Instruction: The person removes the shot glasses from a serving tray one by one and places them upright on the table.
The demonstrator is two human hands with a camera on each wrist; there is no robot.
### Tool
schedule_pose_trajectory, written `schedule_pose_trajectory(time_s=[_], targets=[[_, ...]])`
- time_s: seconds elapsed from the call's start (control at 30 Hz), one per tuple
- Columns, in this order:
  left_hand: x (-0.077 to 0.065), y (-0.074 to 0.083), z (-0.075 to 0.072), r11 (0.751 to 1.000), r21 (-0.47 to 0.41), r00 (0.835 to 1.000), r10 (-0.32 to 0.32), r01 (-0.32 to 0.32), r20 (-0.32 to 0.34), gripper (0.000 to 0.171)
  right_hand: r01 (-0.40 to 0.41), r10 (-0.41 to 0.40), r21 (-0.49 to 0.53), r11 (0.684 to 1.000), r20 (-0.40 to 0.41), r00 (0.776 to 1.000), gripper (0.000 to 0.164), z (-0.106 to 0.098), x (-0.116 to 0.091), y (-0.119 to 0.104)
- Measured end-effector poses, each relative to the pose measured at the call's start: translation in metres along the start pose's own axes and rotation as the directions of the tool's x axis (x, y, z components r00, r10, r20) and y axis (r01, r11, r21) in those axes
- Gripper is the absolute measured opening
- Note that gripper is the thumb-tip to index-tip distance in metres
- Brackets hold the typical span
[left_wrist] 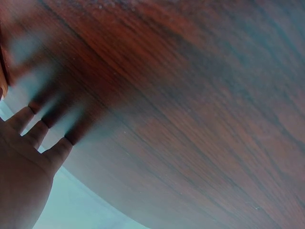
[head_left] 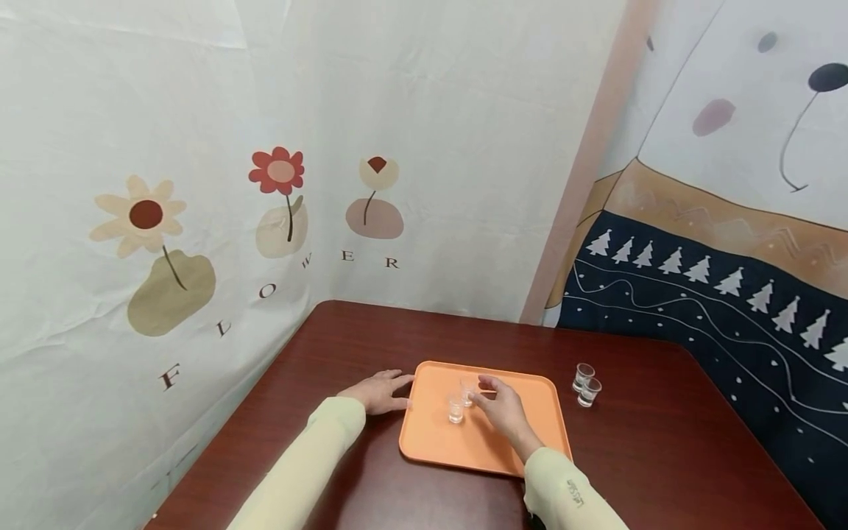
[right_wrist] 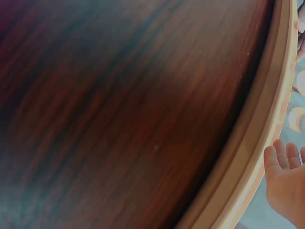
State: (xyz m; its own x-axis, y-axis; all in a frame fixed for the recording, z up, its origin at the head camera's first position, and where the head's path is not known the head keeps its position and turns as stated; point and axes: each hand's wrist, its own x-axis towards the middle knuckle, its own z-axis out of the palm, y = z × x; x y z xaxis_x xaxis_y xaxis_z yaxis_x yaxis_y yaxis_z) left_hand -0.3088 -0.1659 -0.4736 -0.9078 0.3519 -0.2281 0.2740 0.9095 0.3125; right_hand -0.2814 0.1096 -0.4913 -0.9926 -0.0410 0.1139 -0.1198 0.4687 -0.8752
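An orange tray (head_left: 437,450) lies on the dark red wooden table. Two small clear shot glasses are on it near its middle: one nearer the front (head_left: 456,410), and a second (head_left: 467,390) just behind and to its right. My right hand (head_left: 505,414) reaches in from the right, its thumb and forefinger at the side of that second glass, pinching it. Beside the tray's left rim my left hand (head_left: 379,392) rests with spread, mostly straight fingers, the fingertips touching the edge. In the left wrist view, several fingers of the left hand (left_wrist: 28,152) reach over the tabletop.
Two more clear shot glasses (head_left: 587,392) stand close together on the table (head_left: 636,442), right of the tray. A white flower-print cloth (head_left: 457,147) hangs behind the table, and a patterned dark cloth (head_left: 702,324) hangs along the right.
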Motion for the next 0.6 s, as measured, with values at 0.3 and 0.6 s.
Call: schedule_pose_trajectory(time_s=[0.3,0.6], targets=[[-0.002,0.002,-0.001,1.0,0.003,1.0,-0.005,0.005,-0.001,0.065,0.029,-0.029,0.007,1.0,0.007,1.0,0.044,0.008,0.003,-0.001],[-0.003,0.002,-0.002,1.0,0.0,1.0,-0.004,0.004,0.004,0.065,0.03,-0.03,0.008,1.0,0.022,0.999,0.039,0.013,0.008,-0.002]])
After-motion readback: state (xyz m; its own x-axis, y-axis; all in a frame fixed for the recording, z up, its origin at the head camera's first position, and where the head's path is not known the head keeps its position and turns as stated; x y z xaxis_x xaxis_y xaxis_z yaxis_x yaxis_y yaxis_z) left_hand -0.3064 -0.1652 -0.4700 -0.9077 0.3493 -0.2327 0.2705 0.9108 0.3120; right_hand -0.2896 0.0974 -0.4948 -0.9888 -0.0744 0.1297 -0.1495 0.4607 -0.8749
